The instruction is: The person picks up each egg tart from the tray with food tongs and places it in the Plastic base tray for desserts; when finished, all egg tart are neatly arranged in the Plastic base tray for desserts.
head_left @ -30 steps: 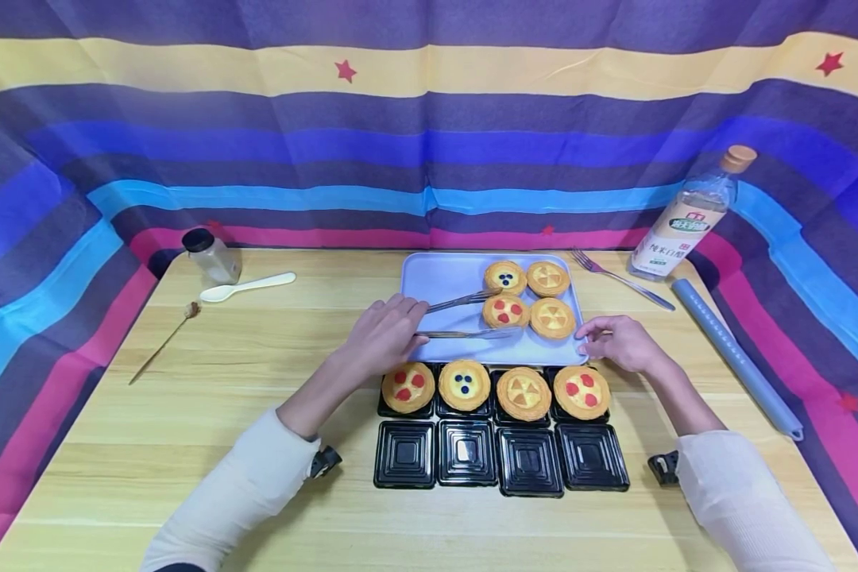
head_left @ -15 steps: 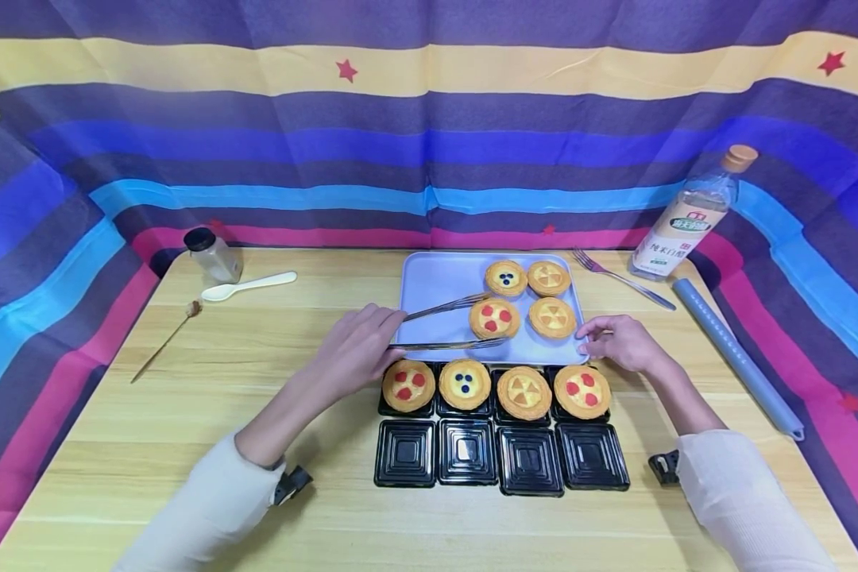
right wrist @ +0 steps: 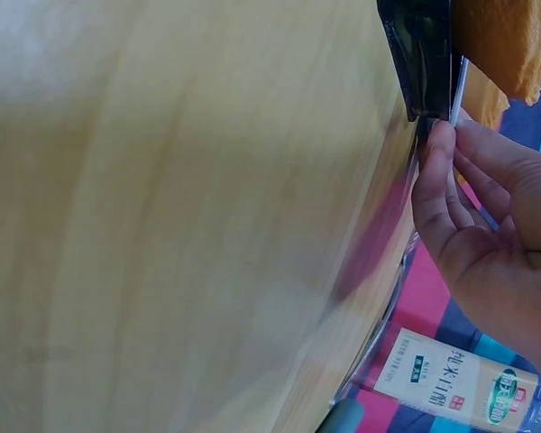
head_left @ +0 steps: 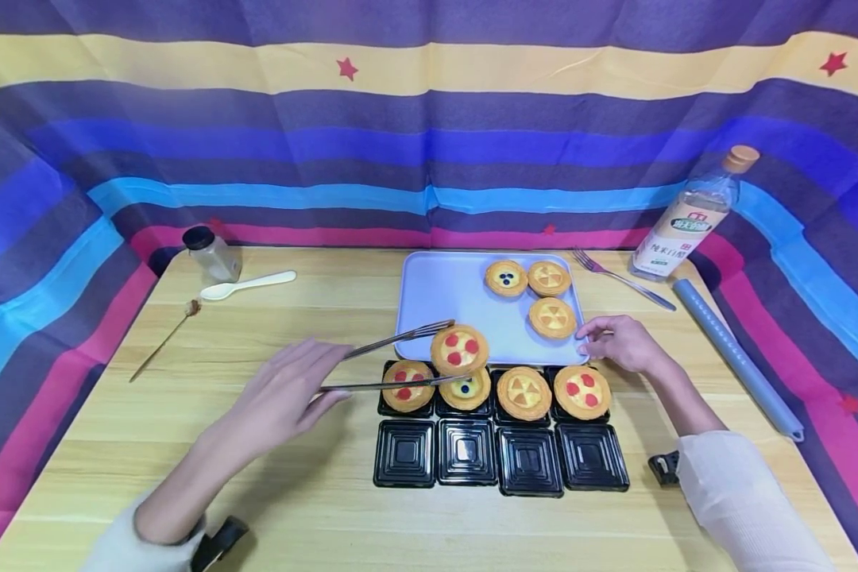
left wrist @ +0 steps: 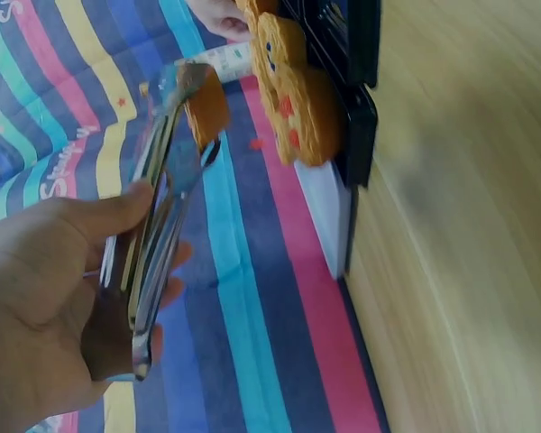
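Left hand (head_left: 284, 391) clamped on tongs (left wrist: 145, 242), right hand (head_left: 620, 343) on tray (head_left: 446, 290) corner, red-topped tart (head_left: 460, 349) between.

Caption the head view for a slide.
Left hand holds tongs gripping a red-dotted tart in midair; right hand pinches the near right corner of the lilac tray.

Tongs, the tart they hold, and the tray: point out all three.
Tongs (left wrist: 151, 290): left wrist view, on one metal arm.
Held tart (head_left: 460, 349): head view, on its red-dotted top.
Tray (head_left: 450, 286): head view, on its bare lavender surface.
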Demonstrator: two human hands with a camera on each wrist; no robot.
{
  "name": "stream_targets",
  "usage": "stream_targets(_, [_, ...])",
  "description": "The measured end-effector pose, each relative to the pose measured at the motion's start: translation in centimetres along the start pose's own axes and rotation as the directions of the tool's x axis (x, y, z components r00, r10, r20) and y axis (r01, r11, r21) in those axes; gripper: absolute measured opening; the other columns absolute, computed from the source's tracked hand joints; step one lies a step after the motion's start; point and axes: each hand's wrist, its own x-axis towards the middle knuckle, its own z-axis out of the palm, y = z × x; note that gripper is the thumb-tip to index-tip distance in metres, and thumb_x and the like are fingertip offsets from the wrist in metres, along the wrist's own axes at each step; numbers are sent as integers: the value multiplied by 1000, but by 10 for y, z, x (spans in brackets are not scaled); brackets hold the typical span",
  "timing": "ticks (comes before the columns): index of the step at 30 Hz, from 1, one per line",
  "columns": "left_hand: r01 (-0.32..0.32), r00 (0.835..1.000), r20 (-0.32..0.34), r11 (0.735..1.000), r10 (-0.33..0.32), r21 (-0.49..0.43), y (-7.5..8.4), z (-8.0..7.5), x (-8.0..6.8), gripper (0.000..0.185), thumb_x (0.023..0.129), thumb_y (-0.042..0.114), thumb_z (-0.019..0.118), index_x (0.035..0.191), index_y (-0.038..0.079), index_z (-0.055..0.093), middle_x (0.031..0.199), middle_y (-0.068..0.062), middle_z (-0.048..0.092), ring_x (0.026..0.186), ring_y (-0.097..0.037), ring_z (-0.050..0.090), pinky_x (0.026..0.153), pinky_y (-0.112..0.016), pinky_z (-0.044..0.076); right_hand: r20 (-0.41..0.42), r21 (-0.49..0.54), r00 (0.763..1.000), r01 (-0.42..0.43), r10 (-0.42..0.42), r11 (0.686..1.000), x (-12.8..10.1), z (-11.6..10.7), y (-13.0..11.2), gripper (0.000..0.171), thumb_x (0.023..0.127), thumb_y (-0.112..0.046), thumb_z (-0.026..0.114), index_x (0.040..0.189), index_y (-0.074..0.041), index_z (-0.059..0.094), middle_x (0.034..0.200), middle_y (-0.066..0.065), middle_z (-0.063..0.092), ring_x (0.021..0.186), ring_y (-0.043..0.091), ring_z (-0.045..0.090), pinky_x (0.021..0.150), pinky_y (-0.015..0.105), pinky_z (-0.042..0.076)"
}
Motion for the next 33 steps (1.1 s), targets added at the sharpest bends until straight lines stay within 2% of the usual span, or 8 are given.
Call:
stream_targets(8, [-6,1000,-18,999,5,-45,-10,-17,-39,46,83,31,70,123,10,61,112,-3,68,101,-20,64,85,-46,53,1,-19,1000,3,-3,1000,-1,0,-1,27,84,-13,69,106,2,65,89,12,62,68,14,60,54,23,46])
stream_targets(12, [-13,999,-34,999,12,-52,-13,-23,-53,46,81,33,73,122,15,63,110,5,68,97,-13,63,83,-37,51,0,-13,1000,3,-3,1000,-1,0,-2,28,84,-13,70,107,2,65,90,12,62,68,14,61,54,23,47])
stream_targets(17, [-10,1000,-27,997,8,-77,-17,-27,-66,52,70,25,81,119,17,65,107,10,69,94,-10,63,80,-29,48,6,-10,1000,-13,13,1000,0,-1,-2,27,84,-13,69,107,1,65,90,11,61,69,14,61,55,23,47])
stream_targets(22, [-5,1000,22,998,7,-66,-20,-28,-72,54,66,24,83,117,21,67,105,12,70,93,-8,64,79,-30,48,10,-40,1000,-22,22,999,2,-2,-2,26,84,-12,69,106,0,65,89,10,61,68,15,61,53,23,45])
stream_targets(33, [-32,998,58,995,38,-97,-21,-26,-75,55,60,26,85,113,24,69,101,19,67,87,1,60,76,-27,48,11,-70,1000,-12,12,998,4,-3,-2,26,84,-13,68,106,0,65,88,10,61,68,16,61,53,23,45])
